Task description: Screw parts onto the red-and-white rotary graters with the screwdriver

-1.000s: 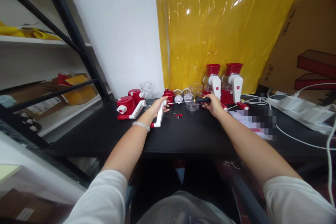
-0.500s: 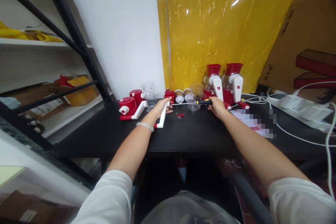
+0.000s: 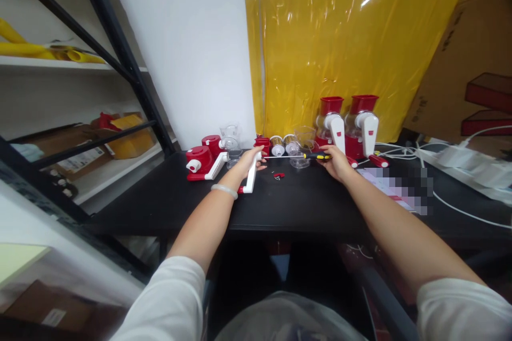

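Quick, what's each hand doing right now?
Left hand: closed on the white crank handle.
Right hand: closed on the screwdriver.

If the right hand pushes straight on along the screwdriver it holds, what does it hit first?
The right hand points its screwdriver leftward; the tip meets the white crank handle held by the left hand, probably already touching it, though depth is unclear.

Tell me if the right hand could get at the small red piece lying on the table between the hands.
Probably yes: the small red piece lies on bare black table near the right hand, nothing between, though it grips the screwdriver.
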Motion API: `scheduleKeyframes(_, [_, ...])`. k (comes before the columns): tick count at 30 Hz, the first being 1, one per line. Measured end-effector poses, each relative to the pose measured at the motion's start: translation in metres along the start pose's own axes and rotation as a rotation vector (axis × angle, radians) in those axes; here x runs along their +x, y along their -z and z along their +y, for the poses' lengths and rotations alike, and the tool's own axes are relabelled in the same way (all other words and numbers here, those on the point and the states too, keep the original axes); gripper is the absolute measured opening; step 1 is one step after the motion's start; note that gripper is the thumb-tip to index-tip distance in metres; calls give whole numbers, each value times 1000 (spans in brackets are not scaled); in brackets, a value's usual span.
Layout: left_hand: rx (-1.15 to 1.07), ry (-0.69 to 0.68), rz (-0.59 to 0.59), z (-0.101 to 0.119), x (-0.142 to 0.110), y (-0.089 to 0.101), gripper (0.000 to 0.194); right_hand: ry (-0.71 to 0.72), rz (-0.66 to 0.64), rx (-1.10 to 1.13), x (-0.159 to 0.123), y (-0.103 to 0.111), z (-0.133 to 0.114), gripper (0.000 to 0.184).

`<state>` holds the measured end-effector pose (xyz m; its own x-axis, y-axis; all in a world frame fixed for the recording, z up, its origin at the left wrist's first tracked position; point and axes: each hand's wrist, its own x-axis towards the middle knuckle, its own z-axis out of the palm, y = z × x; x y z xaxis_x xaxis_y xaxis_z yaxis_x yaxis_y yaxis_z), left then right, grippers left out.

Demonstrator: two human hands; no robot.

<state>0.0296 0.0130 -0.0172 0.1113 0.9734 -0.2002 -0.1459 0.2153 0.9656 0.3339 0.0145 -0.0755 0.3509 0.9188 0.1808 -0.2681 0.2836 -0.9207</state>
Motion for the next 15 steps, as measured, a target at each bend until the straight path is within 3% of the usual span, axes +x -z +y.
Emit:
scheduleKeyframes(4, [34, 13, -27, 1, 0, 0, 36, -116, 15, -207, -4, 0, -2, 17])
scheduleKeyframes(9, [19, 1, -35, 1, -2, 1, 36, -30, -11, -650, -3, 10, -2, 44])
scheduleKeyframes(12, [4, 0, -36, 0, -2, 1, 36, -20, -15, -662, 0, 14, 0, 43])
scheduleKeyframes(15, [15, 7, -32, 0, -2, 0, 36, -1, -21, -490, 3, 12, 4, 41])
